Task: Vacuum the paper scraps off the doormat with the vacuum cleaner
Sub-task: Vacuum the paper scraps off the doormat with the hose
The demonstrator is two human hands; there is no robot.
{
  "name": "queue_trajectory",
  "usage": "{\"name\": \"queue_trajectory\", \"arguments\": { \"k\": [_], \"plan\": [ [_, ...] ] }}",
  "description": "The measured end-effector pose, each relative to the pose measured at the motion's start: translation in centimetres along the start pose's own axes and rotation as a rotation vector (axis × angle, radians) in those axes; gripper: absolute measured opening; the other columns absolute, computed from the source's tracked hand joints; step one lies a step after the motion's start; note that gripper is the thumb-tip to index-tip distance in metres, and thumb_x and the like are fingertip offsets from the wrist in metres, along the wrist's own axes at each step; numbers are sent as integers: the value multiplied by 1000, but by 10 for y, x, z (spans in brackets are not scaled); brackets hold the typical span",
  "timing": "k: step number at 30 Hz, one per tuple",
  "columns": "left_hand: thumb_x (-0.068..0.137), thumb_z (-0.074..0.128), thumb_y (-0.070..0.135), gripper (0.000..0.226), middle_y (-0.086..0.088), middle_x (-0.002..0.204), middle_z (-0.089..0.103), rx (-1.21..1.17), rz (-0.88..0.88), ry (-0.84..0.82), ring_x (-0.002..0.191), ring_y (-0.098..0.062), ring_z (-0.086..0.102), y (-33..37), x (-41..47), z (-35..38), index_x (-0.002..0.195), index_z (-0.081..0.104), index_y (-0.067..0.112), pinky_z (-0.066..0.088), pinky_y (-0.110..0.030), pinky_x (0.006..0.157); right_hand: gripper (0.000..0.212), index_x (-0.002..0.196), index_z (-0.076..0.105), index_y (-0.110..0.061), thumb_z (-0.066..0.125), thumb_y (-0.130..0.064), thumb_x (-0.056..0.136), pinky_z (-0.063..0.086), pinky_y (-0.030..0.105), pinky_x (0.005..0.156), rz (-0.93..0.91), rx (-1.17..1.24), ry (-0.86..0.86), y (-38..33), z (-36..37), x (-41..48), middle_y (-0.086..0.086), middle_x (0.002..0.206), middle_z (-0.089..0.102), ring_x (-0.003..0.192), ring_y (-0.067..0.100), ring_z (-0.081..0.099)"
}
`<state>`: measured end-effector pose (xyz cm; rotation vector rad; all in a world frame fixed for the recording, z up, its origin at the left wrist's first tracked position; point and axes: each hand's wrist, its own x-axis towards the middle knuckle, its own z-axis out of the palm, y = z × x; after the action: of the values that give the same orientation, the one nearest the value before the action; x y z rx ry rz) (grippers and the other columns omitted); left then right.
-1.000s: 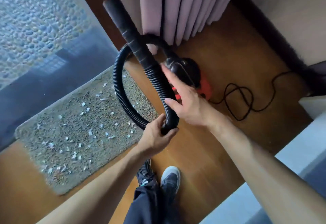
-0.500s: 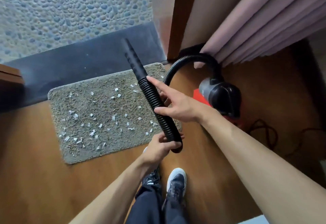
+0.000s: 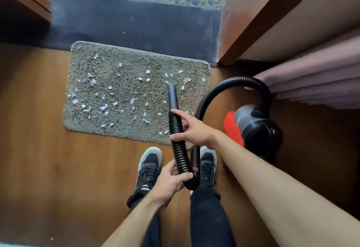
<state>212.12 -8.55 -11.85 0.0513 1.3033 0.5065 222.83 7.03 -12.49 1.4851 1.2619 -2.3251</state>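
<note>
Inspecting from the doormat as our reference, we find the paper scraps spread across most of its pile, densest on its left half and thinning toward its right edge; none appears collected yet.

Risks, in our judgement: the scraps are light, and a nozzle swept fast or held too high could scatter them off the doormat onto the wooden floor. The doormat itself looks light and could be sucked up or dragged. The hose doubles back in a tight bend just below the doormat's near edge, which may kink and cut the suction. The vacuum cleaner stands to the right of the doormat, close under the curtain, and a hard pull could tip it.

Hand pose: the left hand, below the doormat's near edge, has its fingers wrapped around the hose near the bend. The right hand, over the doormat's lower right corner, rests thumb and extended forefinger on the ribbed hose behind the nozzle, a loose, half-open hold.
</note>
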Motion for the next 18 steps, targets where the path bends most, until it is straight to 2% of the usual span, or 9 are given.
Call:
{"name": "queue_trajectory", "arguments": {
  "k": [2, 4, 7, 11, 12, 14, 18],
  "plan": [
    [73, 73, 7, 59, -17, 114, 73, -50, -3, 27, 109, -29, 69, -15, 3, -1, 127, 54, 17, 53, -45, 99, 82, 146, 31, -42, 72, -5, 86, 61, 46, 68, 55, -13, -26, 18, 4, 4, -2, 90, 60, 72, 8, 67],
    [81, 74, 2, 58, -14, 112, 74, -72, -1, 53, 104, -24, 71, -28, 5, -2, 130, 47, 20, 56, -37, 88, 81, 145, 34, -43, 74, -7, 85, 60, 51, 72, 96, -20, -21, 39, 9, 10, 1, 93, 60, 69, 11, 67],
    [85, 70, -7, 68, -10, 105, 76, -82, 26, 109, 94, -18, 73, -45, 8, -4, 135, 39, 27, 56, -25, 74, 83, 146, 34, -42, 76, -9, 83, 61, 50, 72, 156, 46, 20, 62, 16, 18, 3, 95, 61, 67, 14, 66],
    [88, 66, -10, 85, -10, 110, 75, -39, 88, 145, 88, -11, 74, -57, 6, -7, 147, 22, 33, 58, -36, 84, 85, 148, 33, -40, 78, -12, 82, 59, 38, 63, 220, 129, 11, 81, 21, 26, 4, 98, 67, 65, 14, 68],
    [89, 64, -10, 90, -10, 109, 76, -49, 106, 146, 89, -12, 74, -58, 6, -8, 150, 16, 35, 59, -31, 83, 85, 149, 33, -40, 78, -12, 82, 58, 36, 62, 236, 147, 7, 84, 21, 29, 5, 99, 68, 65, 15, 68],
    [90, 63, -9, 98, -12, 109, 76, -63, 144, 115, 100, -19, 73, -63, 6, -11, 151, 8, 43, 57, -24, 81, 84, 149, 33, -39, 78, -13, 83, 57, 36, 61, 267, 190, 9, 89, 21, 33, 6, 101, 70, 65, 16, 68],
    [91, 64, -7, 101, -16, 109, 75, -30, 196, 47, 102, -29, 72, -60, 3, -16, 147, 9, 56, 57, -35, 88, 75, 148, 35, -40, 72, -16, 88, 58, 37, 62, 335, 218, -10, 97, 19, 38, 5, 96, 74, 67, 17, 68]
  ]
}}
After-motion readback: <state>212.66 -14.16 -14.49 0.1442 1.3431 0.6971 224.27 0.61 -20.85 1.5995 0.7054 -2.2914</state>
